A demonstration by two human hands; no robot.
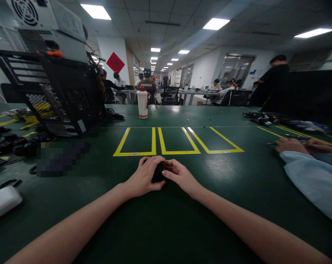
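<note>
A small black rounded object is between my hands, low over the green table, just on my side of the yellow tape outlines. My left hand wraps it from the left, its fingers over the top and its thumb along the near side. From the right, the bent fingertips and thumb of my right hand grip its edge. Much of the object is covered by my fingers, so its exact kind does not show.
Yellow tape marks three frames on the green table. A white bottle with a red lid stands beyond. An open computer case and cables are at left, near a white case. Another person's hands work at right.
</note>
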